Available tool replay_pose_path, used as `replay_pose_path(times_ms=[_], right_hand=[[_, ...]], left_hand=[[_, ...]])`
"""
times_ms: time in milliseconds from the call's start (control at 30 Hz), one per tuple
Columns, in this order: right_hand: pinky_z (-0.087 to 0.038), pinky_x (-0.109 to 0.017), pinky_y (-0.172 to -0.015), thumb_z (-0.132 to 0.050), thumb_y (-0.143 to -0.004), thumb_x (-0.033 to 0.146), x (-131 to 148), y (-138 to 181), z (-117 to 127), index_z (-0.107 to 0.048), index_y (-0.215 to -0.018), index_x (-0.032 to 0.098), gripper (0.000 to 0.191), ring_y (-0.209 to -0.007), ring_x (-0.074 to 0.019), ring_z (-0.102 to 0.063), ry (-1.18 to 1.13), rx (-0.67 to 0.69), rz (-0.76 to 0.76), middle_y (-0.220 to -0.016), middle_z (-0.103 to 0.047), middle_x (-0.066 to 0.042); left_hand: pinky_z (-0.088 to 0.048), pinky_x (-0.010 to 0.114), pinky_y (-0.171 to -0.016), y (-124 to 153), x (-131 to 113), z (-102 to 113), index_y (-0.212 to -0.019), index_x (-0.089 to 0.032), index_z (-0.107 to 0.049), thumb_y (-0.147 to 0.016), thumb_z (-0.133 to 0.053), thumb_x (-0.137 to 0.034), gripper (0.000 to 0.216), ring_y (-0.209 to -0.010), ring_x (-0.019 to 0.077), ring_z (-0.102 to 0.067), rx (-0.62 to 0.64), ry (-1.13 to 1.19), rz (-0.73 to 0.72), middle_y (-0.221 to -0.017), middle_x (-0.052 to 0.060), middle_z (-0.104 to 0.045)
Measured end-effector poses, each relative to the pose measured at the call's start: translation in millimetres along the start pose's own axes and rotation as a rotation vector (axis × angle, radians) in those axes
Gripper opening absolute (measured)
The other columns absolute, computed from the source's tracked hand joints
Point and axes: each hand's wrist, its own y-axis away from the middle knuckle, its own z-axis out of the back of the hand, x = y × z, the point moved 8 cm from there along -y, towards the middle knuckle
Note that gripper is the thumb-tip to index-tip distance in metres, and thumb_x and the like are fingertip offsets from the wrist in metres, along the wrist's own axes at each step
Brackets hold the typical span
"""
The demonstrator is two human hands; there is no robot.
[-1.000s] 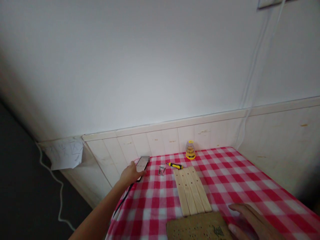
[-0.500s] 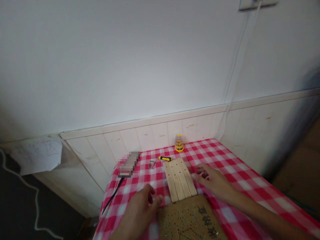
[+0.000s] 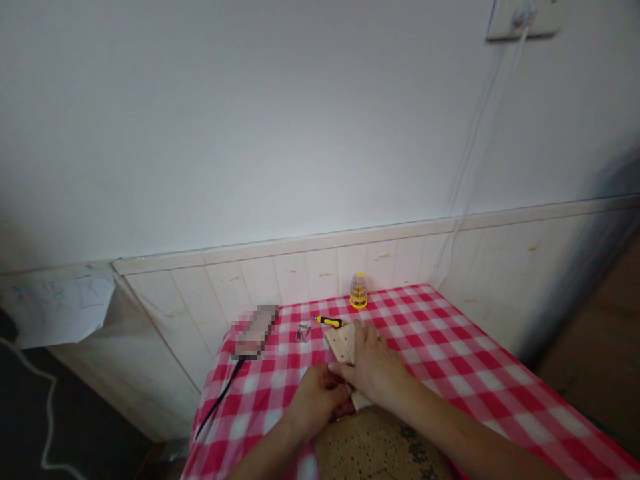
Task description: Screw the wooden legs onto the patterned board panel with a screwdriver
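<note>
Several pale wooden slats (image 3: 341,342) lie side by side on the red and white checked tablecloth (image 3: 440,347). My right hand (image 3: 373,365) lies over them, fingers curled down on the slats. My left hand (image 3: 319,399) is closed at the slats' near left edge, touching the right hand. Just below both hands sits a brown perforated board (image 3: 375,450). Most of the slats are hidden under my hands.
A small yellow and black screwdriver (image 3: 329,321) and a few loose screws (image 3: 302,331) lie beyond the slats. A yellow bit holder (image 3: 358,291) stands by the panelled wall. A blurred phone (image 3: 255,330) with a black cable (image 3: 220,401) sits at the table's left corner.
Both hands have come together onto the wooden slats: the left moved right from the table's near side, the right moved left onto the slats. The view tilted slightly.
</note>
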Motion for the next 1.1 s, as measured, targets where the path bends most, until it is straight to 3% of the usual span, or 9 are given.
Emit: replay_pose_path(times_ms=[133,200,267,467,600,700,900,1000,1100], right_hand=[[-0.047,-0.053,-0.094,-0.073,-0.073,0.047,-2,-4,-2,-0.045,-0.140,0.010,0.081,-0.121,-0.0455,-0.054,-0.014,0.011,0.014,-0.135,-0.054,-0.026],[-0.048,-0.051,-0.091,-0.074,-0.070,0.038,-6,-6,-3,-0.049,-0.132,0.011,0.073,-0.118,-0.0432,-0.055,-0.025,0.024,0.004,-0.130,-0.056,-0.024],[-0.049,-0.048,-0.087,-0.072,-0.067,0.031,-9,-9,-4,-0.052,-0.124,0.012,0.063,-0.112,-0.0399,-0.058,-0.038,0.013,0.010,-0.122,-0.059,-0.022],[-0.050,-0.045,-0.083,-0.070,-0.060,0.021,-21,-17,0,-0.052,-0.114,0.018,0.057,-0.102,-0.0331,-0.060,-0.178,-0.108,0.129,-0.110,-0.062,-0.014],[-0.050,-0.045,-0.089,-0.067,-0.059,0.015,-29,-23,25,-0.051,-0.119,0.018,0.062,-0.106,-0.0320,-0.058,-0.230,-0.179,0.200,-0.113,-0.061,-0.013],[-0.050,-0.046,-0.091,-0.068,-0.059,0.015,-34,-31,49,-0.050,-0.125,0.018,0.068,-0.108,-0.0321,-0.059,-0.240,-0.189,0.223,-0.116,-0.061,-0.014],[-0.045,-0.048,-0.104,-0.071,-0.060,0.016,-25,-58,70,-0.044,-0.137,0.016,0.081,-0.124,-0.0335,-0.053,-0.232,-0.195,0.348,-0.134,-0.054,-0.018],[-0.047,-0.047,-0.100,-0.076,-0.063,0.026,-7,-82,63,-0.042,-0.141,0.015,0.086,-0.120,-0.0330,-0.055,-0.228,-0.141,0.408,-0.130,-0.056,-0.018],[-0.042,-0.049,-0.107,-0.083,-0.059,0.032,22,-106,47,-0.034,-0.149,0.011,0.105,-0.128,-0.0365,-0.049,-0.169,-0.049,0.488,-0.139,-0.051,-0.022]], left_hand=[[-0.048,0.025,-0.056,-2,12,10,-0.100,-0.012,-0.066,-0.070,-0.069,-0.027,0.034,-0.057,0.0154,-0.065,-0.087,-0.015,0.108,-0.068,0.003,-0.070],[-0.046,0.025,-0.052,-2,7,33,-0.107,-0.012,-0.064,-0.074,-0.063,-0.021,0.034,-0.052,0.0160,-0.063,-0.207,-0.239,0.076,-0.066,0.001,-0.069],[-0.047,0.026,-0.054,-4,-15,59,-0.104,-0.012,-0.066,-0.078,-0.059,-0.017,0.028,-0.058,0.0174,-0.067,-0.357,-0.576,-0.102,-0.071,0.004,-0.071],[-0.050,0.042,-0.096,-33,-53,113,-0.118,-0.013,-0.065,-0.091,-0.052,-0.025,0.032,-0.110,0.0287,-0.067,-0.511,-0.797,-0.274,-0.119,0.017,-0.071],[-0.033,0.049,-0.117,-64,-59,103,-0.130,-0.020,-0.063,-0.089,-0.062,-0.031,0.043,-0.139,0.0312,-0.048,-0.397,-0.917,-0.369,-0.143,0.013,-0.060],[-0.024,0.061,-0.119,-78,-52,92,-0.136,-0.026,-0.061,-0.088,-0.065,-0.040,0.051,-0.147,0.0377,-0.036,-0.320,-0.975,-0.370,-0.151,0.011,-0.054],[-0.030,0.054,-0.119,-76,-43,81,-0.138,-0.022,-0.060,-0.091,-0.060,-0.043,0.052,-0.140,0.0342,-0.046,-0.233,-1.019,-0.379,-0.147,0.014,-0.057],[-0.039,0.048,-0.114,-66,-46,76,-0.135,-0.018,-0.062,-0.090,-0.060,-0.041,0.050,-0.132,0.0321,-0.054,-0.212,-1.019,-0.397,-0.141,0.016,-0.060],[-0.043,0.044,-0.112,-53,-49,69,-0.135,-0.018,-0.061,-0.090,-0.058,-0.036,0.048,-0.129,0.0305,-0.056,-0.207,-1.009,-0.416,-0.140,0.015,-0.061]])
